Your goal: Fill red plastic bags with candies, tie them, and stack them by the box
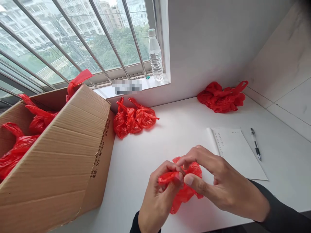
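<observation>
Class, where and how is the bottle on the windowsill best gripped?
Probably around the ribbed body of the bottle, coming from the room side: it stands upright on the windowsill, and the window frame is close behind.

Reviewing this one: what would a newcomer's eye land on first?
Probably the crinkled red plastic bag near the front of the white table, pinched by the left hand, with the right hand close beside. Then the large brown cardboard box on the left, holding more red plastic bags.
</observation>
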Demonstrator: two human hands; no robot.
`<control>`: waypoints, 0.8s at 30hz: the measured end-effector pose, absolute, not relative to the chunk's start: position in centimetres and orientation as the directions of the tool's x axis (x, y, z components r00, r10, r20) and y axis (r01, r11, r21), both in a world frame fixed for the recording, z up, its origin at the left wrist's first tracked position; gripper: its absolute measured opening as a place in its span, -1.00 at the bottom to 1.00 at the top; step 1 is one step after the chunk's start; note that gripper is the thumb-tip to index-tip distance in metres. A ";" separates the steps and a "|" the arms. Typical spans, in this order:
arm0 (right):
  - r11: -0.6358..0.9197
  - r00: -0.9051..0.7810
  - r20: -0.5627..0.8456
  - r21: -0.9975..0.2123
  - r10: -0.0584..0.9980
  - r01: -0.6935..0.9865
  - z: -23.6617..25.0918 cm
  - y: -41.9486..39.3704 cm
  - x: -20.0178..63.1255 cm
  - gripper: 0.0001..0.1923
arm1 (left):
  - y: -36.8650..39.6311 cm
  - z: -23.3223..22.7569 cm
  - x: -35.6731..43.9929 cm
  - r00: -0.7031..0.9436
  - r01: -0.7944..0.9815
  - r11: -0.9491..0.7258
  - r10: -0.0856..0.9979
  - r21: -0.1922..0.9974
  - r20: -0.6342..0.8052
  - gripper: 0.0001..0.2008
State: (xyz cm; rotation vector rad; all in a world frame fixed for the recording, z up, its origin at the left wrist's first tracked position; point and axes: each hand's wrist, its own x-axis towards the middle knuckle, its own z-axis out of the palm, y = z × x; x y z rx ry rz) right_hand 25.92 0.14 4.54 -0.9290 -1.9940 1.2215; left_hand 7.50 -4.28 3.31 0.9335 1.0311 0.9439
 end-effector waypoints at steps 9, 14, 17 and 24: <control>0.075 -0.611 -0.164 -0.935 0.774 0.347 1.9 1.8 25.1 -0.60 | -5.0 1.5 6.9 0.097 0.397 -0.246 0.969 0.884 0.227 -0.75; 0.107 -0.719 -0.181 -0.936 0.671 0.336 1.4 2.1 25.1 -0.68 | -4.5 0.0 6.4 0.132 0.490 -0.441 0.890 0.752 0.436 -0.62; 0.118 -0.690 -0.147 -0.940 0.709 0.321 1.6 2.3 24.9 -0.71 | -4.6 -0.4 5.9 0.153 0.509 -0.474 0.871 0.719 0.466 -0.49; 0.125 -0.564 -0.071 -0.946 0.823 0.301 1.6 2.1 24.6 -0.83 | -5.0 -1.9 4.8 0.183 0.558 -0.439 0.893 0.704 0.412 -0.37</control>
